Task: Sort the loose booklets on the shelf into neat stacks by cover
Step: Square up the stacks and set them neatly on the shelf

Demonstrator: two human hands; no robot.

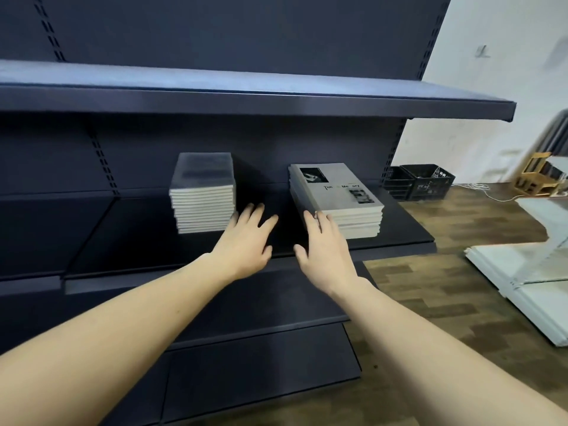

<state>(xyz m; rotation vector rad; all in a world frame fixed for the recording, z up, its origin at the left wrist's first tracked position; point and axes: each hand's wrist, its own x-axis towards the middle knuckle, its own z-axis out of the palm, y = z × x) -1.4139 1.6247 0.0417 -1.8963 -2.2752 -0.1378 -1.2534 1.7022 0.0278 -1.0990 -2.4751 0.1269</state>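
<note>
Two stacks of booklets stand on the dark middle shelf [129,241]. The left stack [203,192] has a dark grey cover on top and is squared up. The right stack [338,198] shows a light grey cover with small photos and printed words. My left hand [246,241] hovers with straight, spread fingers over the bare shelf between the stacks, its fingertips close to the left stack's lower right corner. My right hand [322,247] has flat fingers laid against the near left corner of the right stack. Neither hand holds anything.
A bare upper shelf [276,99] overhangs the stacks, and lower dark shelves [261,309] jut out below my arms. Black plastic crates [418,181] sit on the wooden floor at the right, beside white panels [522,281] and a small wooden frame [534,173].
</note>
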